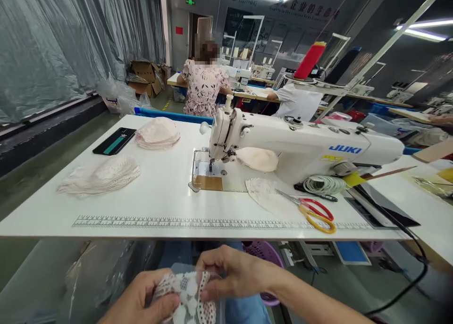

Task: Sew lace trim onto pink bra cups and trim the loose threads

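Note:
Below the table's front edge, over my lap, my left hand (152, 298) grips a piece of white lace (187, 293) between thumb and fingers. My right hand (226, 272) pinches the same lace along its right side. Under the lace shows part of a clear plastic sheet or bag, its full shape hidden. In front of me stands a white sewing machine (283, 135) on a white table (159, 206). Scissors (316, 214) with red and yellow handles lie on the right, their blades over a pale lace-edged fabric piece (262, 192).
Stacks of pale fabric pieces (157, 133) and lace-edged ones (102, 175) lie on the left, near a phone (115, 141). A coil of cord (323, 185) rests under the machine arm. A purple basket (265, 253) stands below the table. Ahead sits a person in a floral top (205, 86).

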A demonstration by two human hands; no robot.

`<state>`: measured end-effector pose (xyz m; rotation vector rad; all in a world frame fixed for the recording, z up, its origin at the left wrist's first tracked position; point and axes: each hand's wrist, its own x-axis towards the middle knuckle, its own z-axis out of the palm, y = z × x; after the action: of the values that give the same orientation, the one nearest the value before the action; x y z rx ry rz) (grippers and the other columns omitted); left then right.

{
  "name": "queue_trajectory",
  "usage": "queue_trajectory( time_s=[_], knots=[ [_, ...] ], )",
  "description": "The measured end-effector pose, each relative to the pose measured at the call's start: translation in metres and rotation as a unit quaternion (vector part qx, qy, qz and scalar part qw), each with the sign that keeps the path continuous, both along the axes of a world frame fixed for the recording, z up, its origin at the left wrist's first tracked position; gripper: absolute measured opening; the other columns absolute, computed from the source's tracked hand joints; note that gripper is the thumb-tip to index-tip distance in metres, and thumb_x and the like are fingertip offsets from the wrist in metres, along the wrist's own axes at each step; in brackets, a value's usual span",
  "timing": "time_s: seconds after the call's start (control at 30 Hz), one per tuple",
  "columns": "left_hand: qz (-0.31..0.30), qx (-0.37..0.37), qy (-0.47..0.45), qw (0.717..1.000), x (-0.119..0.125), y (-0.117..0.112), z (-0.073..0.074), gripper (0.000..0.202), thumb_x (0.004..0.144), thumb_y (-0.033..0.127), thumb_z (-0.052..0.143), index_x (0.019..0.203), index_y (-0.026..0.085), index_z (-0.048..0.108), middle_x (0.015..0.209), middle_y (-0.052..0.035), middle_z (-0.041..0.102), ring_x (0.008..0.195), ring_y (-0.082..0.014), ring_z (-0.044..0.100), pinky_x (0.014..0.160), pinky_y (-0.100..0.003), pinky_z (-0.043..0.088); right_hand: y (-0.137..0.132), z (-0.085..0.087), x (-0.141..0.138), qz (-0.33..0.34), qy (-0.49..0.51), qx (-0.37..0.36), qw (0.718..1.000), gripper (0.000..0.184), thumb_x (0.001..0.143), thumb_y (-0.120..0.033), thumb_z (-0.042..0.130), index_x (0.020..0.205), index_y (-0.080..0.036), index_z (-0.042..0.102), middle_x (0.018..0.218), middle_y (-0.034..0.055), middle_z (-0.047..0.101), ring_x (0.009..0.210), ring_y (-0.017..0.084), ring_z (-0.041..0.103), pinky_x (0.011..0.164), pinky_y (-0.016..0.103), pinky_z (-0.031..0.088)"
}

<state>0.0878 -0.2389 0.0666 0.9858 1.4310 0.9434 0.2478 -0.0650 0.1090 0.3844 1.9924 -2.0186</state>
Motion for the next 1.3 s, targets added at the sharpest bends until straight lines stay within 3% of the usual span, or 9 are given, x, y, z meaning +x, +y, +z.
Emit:
queue_trajectory(
  time_s=[0.13,0.3,0.4,0.53,0.73,0.83,0.97,1.1,1.3],
  knots=[
    [0.005,-0.031,-0.123,0.992,-0.001,0.010,0.004,0.045,0.070,0.057,0.066,0.069,0.012,0.057,0.060,0.0032,0.042,0.056,-0.0096,0.032,0.051,-0.021,0.026,-0.003,-0.007,0.002,-0.061,-0.012,-0.016,0.998,0.044,0.054,-0.041,0.082,0.080,-0.013,0.061,0.062,-0.0042,0.056,0.054,0.007,0.049,0.050,0.015,0.039],
    [-0.024,-0.012,-0.161,0.987,-0.002,0.023,0.005,0.046,0.062,0.053,0.074,0.078,0.013,0.058,0.067,0.0016,0.047,0.060,-0.0113,0.037,0.055,-0.021,0.030,0.000,-0.009,0.006,-0.050,0.021,-0.031,0.998,0.036,0.064,-0.042,0.075,0.077,-0.011,0.062,0.065,-0.0015,0.059,0.057,0.007,0.052,0.054,0.016,0.041],
    [0.005,-0.006,-0.105,0.994,0.003,0.030,0.004,0.046,0.061,0.053,0.074,0.080,0.014,0.058,0.069,0.0002,0.050,0.062,-0.0131,0.041,0.057,-0.023,0.032,0.006,-0.008,0.009,-0.029,0.015,-0.026,0.999,0.039,0.067,-0.046,0.072,0.079,-0.010,0.063,0.066,-0.0010,0.058,0.056,0.007,0.050,0.054,0.016,0.042],
    [0.049,-0.021,-0.020,0.998,0.009,0.035,0.002,0.045,0.065,0.056,0.068,0.061,0.016,0.049,0.055,0.0062,0.034,0.053,-0.0097,0.030,0.050,-0.021,0.023,0.012,-0.006,0.014,-0.025,0.026,-0.009,0.999,0.034,0.068,-0.042,0.073,0.078,-0.010,0.065,0.068,0.0002,0.059,0.060,0.008,0.052,0.059,0.017,0.042],
    [0.033,-0.025,0.056,0.998,0.008,0.033,0.001,0.049,0.071,0.063,0.057,0.062,0.017,0.044,0.060,0.0050,0.033,0.056,-0.0107,0.029,0.050,-0.021,0.022,0.009,-0.016,0.017,-0.065,0.053,0.084,0.993,0.020,0.071,-0.029,0.070,0.075,-0.010,0.065,0.060,-0.0030,0.053,0.053,0.006,0.045,0.048,0.014,0.034],
    [0.012,-0.019,0.050,0.998,0.008,0.033,0.002,0.047,0.073,0.061,0.056,0.065,0.016,0.049,0.062,0.0039,0.036,0.058,-0.0116,0.033,0.052,-0.021,0.026,0.009,-0.017,0.017,-0.060,0.064,0.120,0.989,0.010,0.074,-0.019,0.064,0.080,-0.011,0.065,0.063,-0.0027,0.053,0.057,0.007,0.047,0.051,0.014,0.036],
    [0.022,-0.019,0.022,0.999,0.012,0.039,0.005,0.039,0.069,0.052,0.066,0.079,0.015,0.062,0.064,0.0019,0.048,0.060,-0.0127,0.041,0.054,-0.021,0.032,0.011,-0.014,0.017,-0.054,0.055,0.131,0.988,0.014,0.073,-0.011,0.058,0.086,-0.011,0.065,0.065,-0.0031,0.053,0.058,0.007,0.046,0.051,0.014,0.037],
    [0.033,-0.028,0.059,0.997,0.012,0.045,0.003,0.039,0.071,0.053,0.062,0.069,0.014,0.062,0.057,0.0027,0.046,0.055,-0.0120,0.039,0.051,-0.021,0.029,0.015,-0.013,0.018,-0.051,0.051,0.150,0.986,0.025,0.071,-0.007,0.054,0.093,-0.012,0.065,0.070,-0.0023,0.056,0.060,0.007,0.048,0.053,0.014,0.037],
    [0.005,-0.040,0.053,0.998,0.003,0.046,0.004,0.042,0.072,0.055,0.060,0.067,0.014,0.057,0.059,0.0032,0.044,0.058,-0.0123,0.037,0.053,-0.021,0.028,0.018,-0.009,0.015,-0.071,0.038,0.107,0.991,0.016,0.072,-0.019,0.063,0.086,-0.011,0.066,0.067,-0.0017,0.057,0.059,0.008,0.050,0.052,0.014,0.039]
  ],
)
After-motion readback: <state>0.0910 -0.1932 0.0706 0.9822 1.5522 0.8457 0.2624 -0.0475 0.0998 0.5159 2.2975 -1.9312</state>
